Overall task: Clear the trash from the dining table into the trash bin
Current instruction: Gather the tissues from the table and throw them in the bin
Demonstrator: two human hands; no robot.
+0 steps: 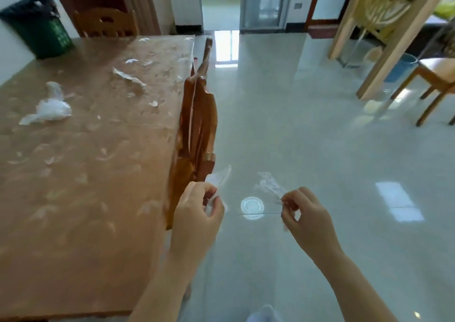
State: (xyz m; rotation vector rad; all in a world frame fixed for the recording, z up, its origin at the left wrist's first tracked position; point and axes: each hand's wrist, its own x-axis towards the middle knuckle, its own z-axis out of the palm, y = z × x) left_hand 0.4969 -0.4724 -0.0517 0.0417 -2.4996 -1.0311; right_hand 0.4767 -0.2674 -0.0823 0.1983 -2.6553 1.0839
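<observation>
Head view: clear plastic wrapper [269,186] pinched in right hand [307,217], fingers closed on it; second clear scrap [219,179] pinched likewise in left hand [197,219]. Both held over floor beside dining table [81,198], well apart from trash bin [40,28] at far corner. Left on table: crumpled white bag [50,108], torn strip [128,75], smaller scraps. Judged early; nothing seen binned, bin contents hidden.

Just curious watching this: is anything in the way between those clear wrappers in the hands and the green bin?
Nothing solid blocks it. The trash bin stands on the table's far left corner; between it and the hands lie only open tabletop and flat scraps, like the crumpled white plastic. The chair flanks the table's right edge.
</observation>
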